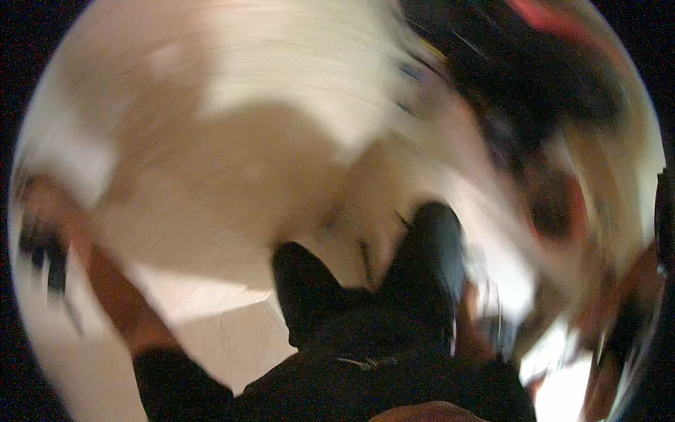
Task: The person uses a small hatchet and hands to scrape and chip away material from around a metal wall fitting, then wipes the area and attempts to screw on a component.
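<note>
Cannot tell, through blur, the closure or hold of left hand point(46, 197) above a dark, downward-pointing object point(54, 264).

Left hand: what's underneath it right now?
Just below the left hand in the picture is a dark, blurred object; I can't tell whether it is held. Anything the hand itself covers is hidden.
</note>
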`<state>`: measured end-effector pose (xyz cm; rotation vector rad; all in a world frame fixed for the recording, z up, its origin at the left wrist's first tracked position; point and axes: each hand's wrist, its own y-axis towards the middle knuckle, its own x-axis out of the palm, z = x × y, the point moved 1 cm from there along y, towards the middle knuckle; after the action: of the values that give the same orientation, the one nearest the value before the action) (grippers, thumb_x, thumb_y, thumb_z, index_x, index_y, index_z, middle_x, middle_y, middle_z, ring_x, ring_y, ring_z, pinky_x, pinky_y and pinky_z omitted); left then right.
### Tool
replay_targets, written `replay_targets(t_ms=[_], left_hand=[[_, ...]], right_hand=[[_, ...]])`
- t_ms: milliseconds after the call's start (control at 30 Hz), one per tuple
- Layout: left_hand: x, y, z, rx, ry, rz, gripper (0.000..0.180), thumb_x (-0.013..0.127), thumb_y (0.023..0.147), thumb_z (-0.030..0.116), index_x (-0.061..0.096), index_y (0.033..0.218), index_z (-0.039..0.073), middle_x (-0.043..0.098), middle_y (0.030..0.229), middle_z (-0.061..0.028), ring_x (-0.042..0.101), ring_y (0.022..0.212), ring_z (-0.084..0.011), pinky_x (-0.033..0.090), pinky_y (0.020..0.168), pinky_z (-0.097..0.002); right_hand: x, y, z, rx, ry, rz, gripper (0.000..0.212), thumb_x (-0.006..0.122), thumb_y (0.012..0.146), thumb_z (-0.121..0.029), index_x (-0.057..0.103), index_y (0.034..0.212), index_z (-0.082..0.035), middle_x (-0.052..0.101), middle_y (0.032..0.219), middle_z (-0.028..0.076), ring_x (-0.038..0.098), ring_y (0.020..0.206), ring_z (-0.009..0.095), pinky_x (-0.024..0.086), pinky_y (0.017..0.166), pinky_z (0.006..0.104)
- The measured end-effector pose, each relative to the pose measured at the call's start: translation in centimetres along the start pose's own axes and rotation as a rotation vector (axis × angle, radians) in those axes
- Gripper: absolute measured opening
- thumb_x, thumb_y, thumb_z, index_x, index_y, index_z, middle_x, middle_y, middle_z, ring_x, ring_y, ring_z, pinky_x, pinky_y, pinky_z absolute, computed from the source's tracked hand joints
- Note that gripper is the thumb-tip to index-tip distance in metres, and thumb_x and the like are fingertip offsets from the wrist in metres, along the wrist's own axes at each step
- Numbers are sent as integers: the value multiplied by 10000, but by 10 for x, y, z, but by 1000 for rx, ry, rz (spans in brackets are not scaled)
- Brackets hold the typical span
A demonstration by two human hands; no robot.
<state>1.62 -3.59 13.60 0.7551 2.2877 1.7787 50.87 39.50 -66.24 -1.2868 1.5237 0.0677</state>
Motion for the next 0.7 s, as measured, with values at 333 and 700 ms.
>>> replay_targets(t_ms=[333, 700], left_hand=[[-99, 52, 51, -304, -232, 53, 376, 521, 1035, 83, 462, 1392, -18, 673, 1128, -145, 653, 1018, -221, 524, 928, -338], [-80, 62, 51, -276, -280, 127, 332, 552, 933, -15, 625, 1256, -26, 696, 1145, -231, 677, 1088, -366, 526, 965, -415]], right_hand=[[-69, 19, 1, -60, 49, 151, 358, 497, 1040, -273, 607, 1221, 16, 695, 1074, 167, 668, 951, 315, 556, 878, 450], [-335, -112, -380, -979, 673, 263, 281, 544, 948, -63, 475, 1215, -9, 563, 828, 66, 551, 555, 169, 491, 488, 345]])
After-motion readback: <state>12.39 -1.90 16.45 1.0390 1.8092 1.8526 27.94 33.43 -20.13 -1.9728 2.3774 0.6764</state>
